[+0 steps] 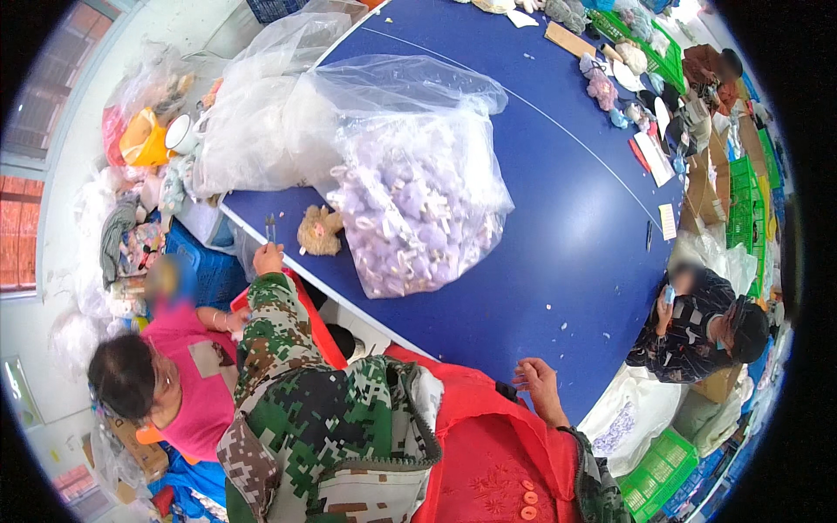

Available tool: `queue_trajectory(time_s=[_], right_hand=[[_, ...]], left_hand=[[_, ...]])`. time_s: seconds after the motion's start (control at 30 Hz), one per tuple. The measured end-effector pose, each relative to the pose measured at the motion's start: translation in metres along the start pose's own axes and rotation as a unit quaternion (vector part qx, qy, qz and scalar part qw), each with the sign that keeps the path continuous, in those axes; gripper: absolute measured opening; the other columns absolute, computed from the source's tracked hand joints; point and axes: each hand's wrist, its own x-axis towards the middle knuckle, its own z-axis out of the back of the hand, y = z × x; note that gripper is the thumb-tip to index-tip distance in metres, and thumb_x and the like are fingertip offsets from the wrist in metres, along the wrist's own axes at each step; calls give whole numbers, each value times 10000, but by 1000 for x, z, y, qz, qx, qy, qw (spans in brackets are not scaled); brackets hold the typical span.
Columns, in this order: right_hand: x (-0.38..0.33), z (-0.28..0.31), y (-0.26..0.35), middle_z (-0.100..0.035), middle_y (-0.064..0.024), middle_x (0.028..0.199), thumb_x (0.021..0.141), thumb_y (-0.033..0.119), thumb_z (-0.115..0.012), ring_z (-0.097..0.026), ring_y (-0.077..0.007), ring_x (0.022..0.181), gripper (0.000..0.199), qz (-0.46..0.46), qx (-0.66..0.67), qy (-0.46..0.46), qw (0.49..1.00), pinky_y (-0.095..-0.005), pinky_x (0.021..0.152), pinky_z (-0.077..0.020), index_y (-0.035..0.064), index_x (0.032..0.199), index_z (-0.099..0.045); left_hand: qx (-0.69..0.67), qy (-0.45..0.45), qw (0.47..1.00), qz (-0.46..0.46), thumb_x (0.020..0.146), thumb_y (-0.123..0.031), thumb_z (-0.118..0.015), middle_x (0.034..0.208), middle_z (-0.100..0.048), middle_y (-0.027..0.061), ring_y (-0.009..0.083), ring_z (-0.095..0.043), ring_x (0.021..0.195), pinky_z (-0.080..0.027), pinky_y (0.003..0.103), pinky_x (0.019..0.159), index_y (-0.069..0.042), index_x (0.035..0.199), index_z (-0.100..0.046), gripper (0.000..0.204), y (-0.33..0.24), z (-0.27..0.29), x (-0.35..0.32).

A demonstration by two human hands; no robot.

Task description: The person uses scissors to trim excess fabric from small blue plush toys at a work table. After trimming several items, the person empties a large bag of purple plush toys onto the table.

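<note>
Left hand (268, 257) pinches small scissors (271, 228) upright at the blue surface (558, 218) edge just beside a lone tan plush toy (320, 231), right hand (538, 380) rests loosely spread and empty on the near edge, clear bag of purple plush toys (418, 205) sits full, so most looks left.

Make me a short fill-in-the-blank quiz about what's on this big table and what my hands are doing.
1. The left hand holds small metal scissors beside a tan plush toy lying on the ____ table.
2. The clear plastic bag is full of ____ plush toys.
3. The right hand rests at the table's ____.

Missing words: blue; purple; edge
</note>
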Motion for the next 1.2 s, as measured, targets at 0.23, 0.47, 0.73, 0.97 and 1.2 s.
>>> queue_trajectory(time_s=[0.23,0.47,0.73,0.97,1.2], right_hand=[[61,-39,79,-609,-80,808,836,160,-529,-590,-143,671,221,79,-69,-6,994,-252,593,-476,-6,980,-552],[161,-58,197,-480,-165,1174,728,282,-677,-518,-260,1005,617,287,-196,-147,926,-352,813,-443,28,1226,-416],[207,-138,283,-295,-260,1322,656,475,-689,-297,-358,1237,972,267,-155,70,948,-398,983,-300,57,1359,-163],[151,-125,236,-620,-142,877,732,211,-654,-577,-208,839,532,264,-140,-12,954,-302,731,-451,-6,1166,-434],[97,-33,113,-551,-58,983,820,209,-574,-537,-160,891,364,304,79,-208,926,-286,731,-452,19,1118,-487]], left_hand=[[283,-81,945,-144,798,-248,-546,937,-612,195,304,-585,886,-437,350,790,45,1011,-562,363,-46,-28,21],[-157,220,945,-182,836,-319,-549,1044,-558,80,135,-529,894,-425,228,704,-8,1134,-503,433,-156,-97,-33],[-97,354,910,-192,803,-209,-586,1020,-575,77,167,-531,902,-427,303,790,15,1082,-519,363,-221,-197,-67],[49,472,767,-431,684,-117,-570,857,-591,165,321,-566,807,-452,379,727,-46,1003,-562,327,-258,-226,-223],[174,636,583,-475,704,-160,-518,931,-561,165,318,-558,846,-447,404,730,-112,1138,-501,437,-239,-254,-384]])
